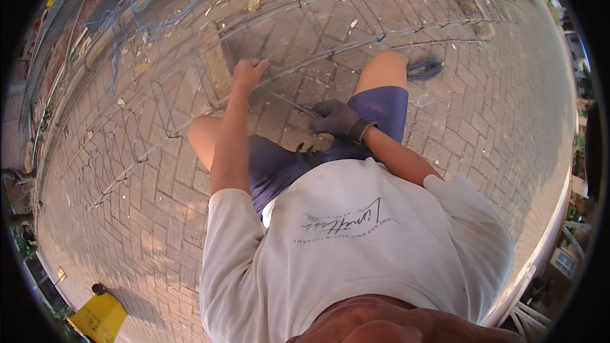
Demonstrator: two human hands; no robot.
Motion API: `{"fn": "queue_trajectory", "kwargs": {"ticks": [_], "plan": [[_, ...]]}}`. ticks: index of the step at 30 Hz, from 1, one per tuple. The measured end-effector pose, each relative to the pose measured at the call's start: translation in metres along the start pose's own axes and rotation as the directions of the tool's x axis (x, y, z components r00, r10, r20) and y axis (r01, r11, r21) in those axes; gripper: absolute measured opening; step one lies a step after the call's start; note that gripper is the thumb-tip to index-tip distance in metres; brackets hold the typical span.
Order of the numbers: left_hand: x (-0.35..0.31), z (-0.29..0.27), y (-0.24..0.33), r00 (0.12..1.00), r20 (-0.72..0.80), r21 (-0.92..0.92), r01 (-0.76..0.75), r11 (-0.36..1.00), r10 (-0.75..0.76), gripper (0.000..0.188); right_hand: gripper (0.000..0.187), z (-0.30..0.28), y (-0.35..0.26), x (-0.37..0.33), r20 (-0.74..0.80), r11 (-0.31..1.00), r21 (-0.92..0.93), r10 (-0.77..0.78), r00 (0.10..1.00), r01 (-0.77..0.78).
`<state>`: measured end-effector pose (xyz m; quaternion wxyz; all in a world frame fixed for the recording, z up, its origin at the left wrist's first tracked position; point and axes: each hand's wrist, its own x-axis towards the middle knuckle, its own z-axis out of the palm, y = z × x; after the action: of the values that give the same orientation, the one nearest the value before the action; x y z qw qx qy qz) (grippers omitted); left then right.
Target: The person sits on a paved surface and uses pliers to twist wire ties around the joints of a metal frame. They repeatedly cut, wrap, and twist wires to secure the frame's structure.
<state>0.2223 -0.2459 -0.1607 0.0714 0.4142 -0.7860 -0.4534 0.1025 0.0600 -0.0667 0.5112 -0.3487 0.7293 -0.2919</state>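
Observation:
A long cage of thin steel reinforcing bars (356, 44) with rectangular stirrups (367, 9) lies across the paving in front of my knees. My bare left hand (250, 75) is closed in a fist against the near side of the cage, beside a long bar. What its fingers hold is hidden. My right hand (337, 119), in a dark glove, is closed around a thin metal rod (291, 103). The rod points up and left toward the bar by my left hand. Its handle end is covered by the glove.
A coil of dark tie wire (424, 69) lies right of my right knee. A block (215, 57) sits under the cage. Tangled blue cord (136, 16) and dry leaves (253, 4) lie at the far left. A yellow object (100, 317) stands at the lower left.

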Motion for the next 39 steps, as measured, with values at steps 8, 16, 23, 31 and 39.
{"fn": "queue_trajectory", "kwargs": {"ticks": [8, 16, 23, 31, 39], "plan": [[-0.029, 0.003, 0.003, 0.938, -0.338, -0.313, -0.184, 0.932, 0.072, 0.046, 0.062, -0.099, -0.019, 0.107, -0.624, 0.855, -0.516, -0.328, 0.709, -0.059], [-0.101, -0.026, 0.051, 0.959, -0.219, -0.939, -0.157, 0.306, -0.179, 0.058, 0.060, -0.146, -0.011, 0.171, -0.524, 0.596, -0.776, -0.430, 0.735, -0.205], [-0.109, -0.013, 0.103, 0.979, -0.018, -0.968, 0.034, -0.248, 0.204, 0.050, 0.049, -0.025, -0.032, 0.059, -0.084, 0.866, 0.203, -0.450, 0.889, 0.457], [-0.156, 0.042, 0.092, 0.988, -0.027, -0.998, -0.019, 0.055, -0.151, 0.039, 0.026, -0.024, -0.007, 0.035, -0.052, 0.959, 0.252, -0.118, 0.992, 0.127], [-0.202, 0.085, 0.060, 0.980, -0.133, -0.842, -0.032, 0.538, -0.150, 0.032, 0.032, 0.002, 0.038, 0.046, -0.043, 0.793, 0.574, 0.280, 0.959, -0.206]]}}
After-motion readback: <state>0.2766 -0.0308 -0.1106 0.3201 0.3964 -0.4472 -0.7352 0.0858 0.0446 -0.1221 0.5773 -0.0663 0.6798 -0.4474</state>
